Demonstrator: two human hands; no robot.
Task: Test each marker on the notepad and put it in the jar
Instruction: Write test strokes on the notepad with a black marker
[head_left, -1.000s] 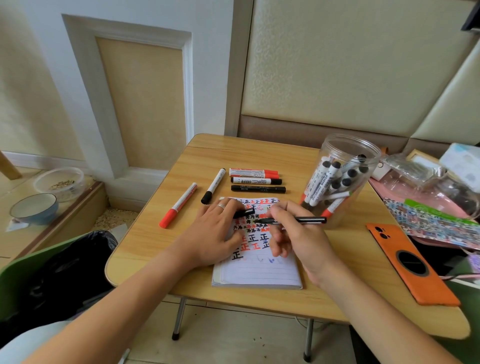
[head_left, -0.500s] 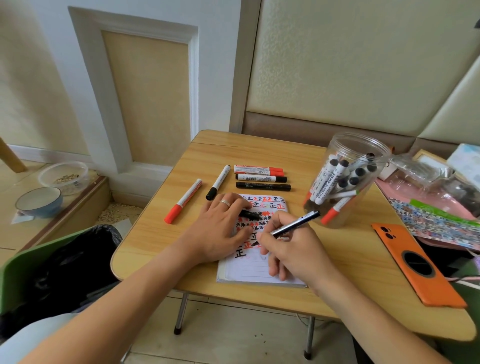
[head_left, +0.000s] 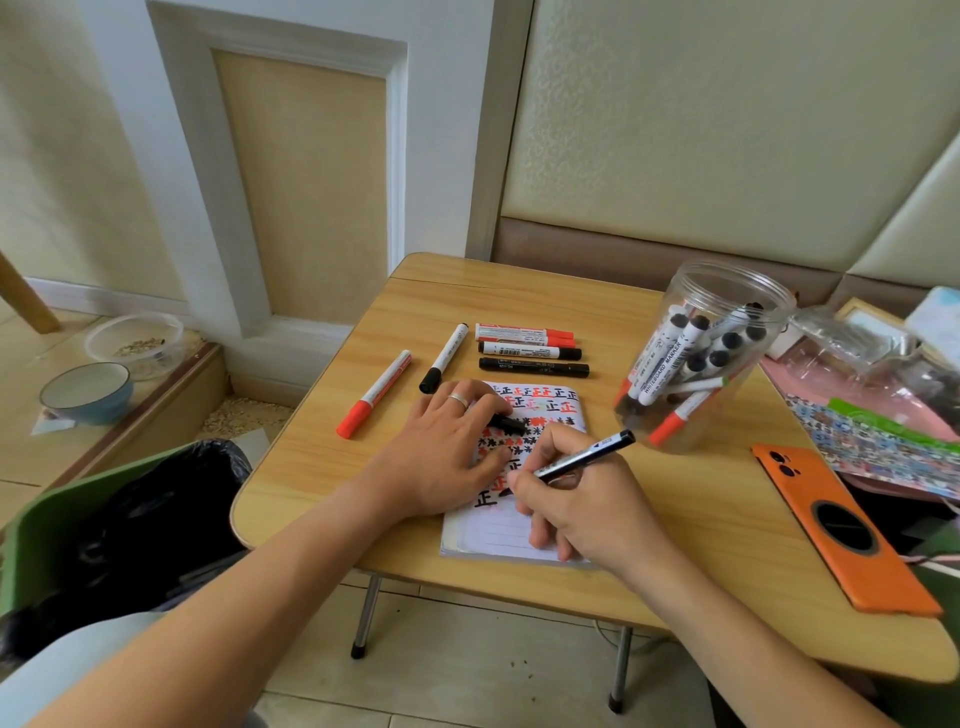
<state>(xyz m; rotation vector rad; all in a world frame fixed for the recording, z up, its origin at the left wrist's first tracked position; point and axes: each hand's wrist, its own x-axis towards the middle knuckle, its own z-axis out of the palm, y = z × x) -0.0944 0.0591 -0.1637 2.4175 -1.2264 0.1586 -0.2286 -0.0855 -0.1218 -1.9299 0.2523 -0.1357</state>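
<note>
A small lined notepad (head_left: 498, 535) lies on the wooden table (head_left: 691, 499), its upper part covered with red and black test marks. My right hand (head_left: 576, 499) grips a thin black marker (head_left: 597, 454) in a writing hold, tip down on the page. My left hand (head_left: 447, 452) rests on the notepad's left side and holds a black cap (head_left: 506, 423) between its fingers. A clear plastic jar (head_left: 696, 358) with several markers in it stands at the right of the pad. Several more markers (head_left: 530, 351) lie behind the pad, and a red-capped one (head_left: 374, 400) lies to the left.
An orange phone (head_left: 841, 530) lies face down at the table's right edge. Clutter of plastic bags and printed sheets (head_left: 878, 415) fills the far right. A green bin with a black liner (head_left: 119, 525) stands left of the table; bowls (head_left: 85, 392) sit on the floor ledge.
My right hand turned the black marker from lying level above the pad to a slanted writing hold and lowered its tip to the page. My left hand stayed on the pad with the cap.
</note>
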